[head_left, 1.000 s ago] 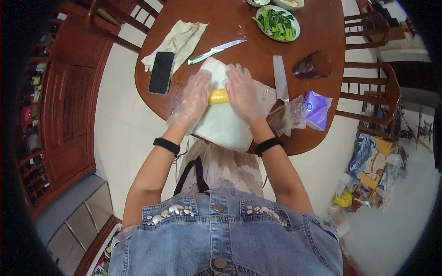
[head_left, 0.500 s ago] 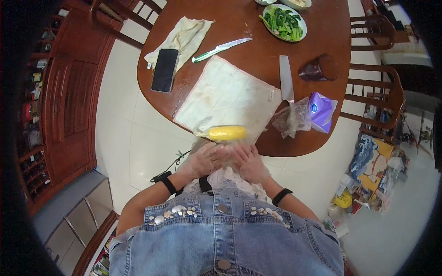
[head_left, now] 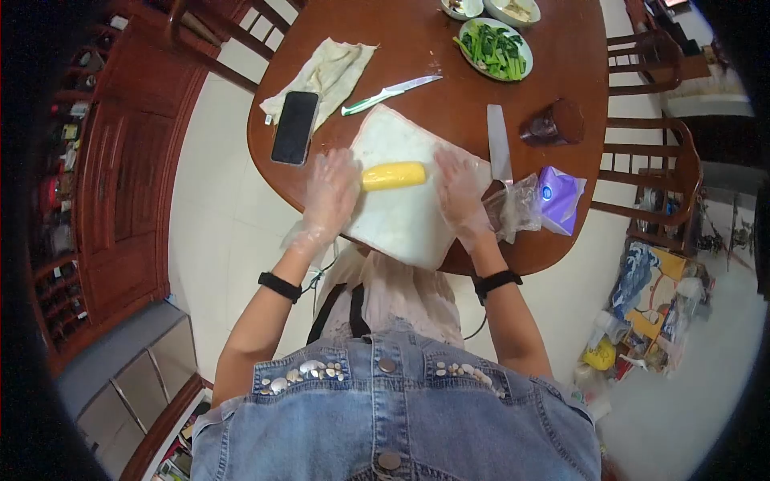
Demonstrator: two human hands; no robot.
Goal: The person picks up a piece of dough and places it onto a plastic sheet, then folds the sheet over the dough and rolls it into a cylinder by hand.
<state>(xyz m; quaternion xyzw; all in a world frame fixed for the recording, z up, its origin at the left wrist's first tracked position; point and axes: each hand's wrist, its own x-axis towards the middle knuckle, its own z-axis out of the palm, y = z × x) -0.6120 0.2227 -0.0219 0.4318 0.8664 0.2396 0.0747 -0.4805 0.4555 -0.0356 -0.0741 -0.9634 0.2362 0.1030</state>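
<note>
A smooth yellow roll (head_left: pixel 393 175) lies crosswise on a pale cloth (head_left: pixel 401 220) with a pinkish edge, near the front of the table. Both hands wear clear plastic gloves. My left hand (head_left: pixel 333 188) is at the left end of the roll, fingers spread over the cloth's left edge. At the right, my right hand (head_left: pixel 459 183) rests over the cloth, fingers apart, a small gap from the roll's right end. Neither hand is wrapped round anything.
On the brown table (head_left: pixel 417 40) are a phone (head_left: pixel 294 128), a crumpled cloth (head_left: pixel 333 72), a green-handled knife (head_left: pixel 391 94), a cleaver (head_left: pixel 498 140), a glass (head_left: pixel 553 123), a purple tissue pack (head_left: pixel 559 199), crumpled plastic (head_left: pixel 517 204) and a plate of greens (head_left: pixel 496 50).
Both hands have moved forward from the table's front edge and apart, to either side of the roll. The yellow roll now lies farther from the front edge.
</note>
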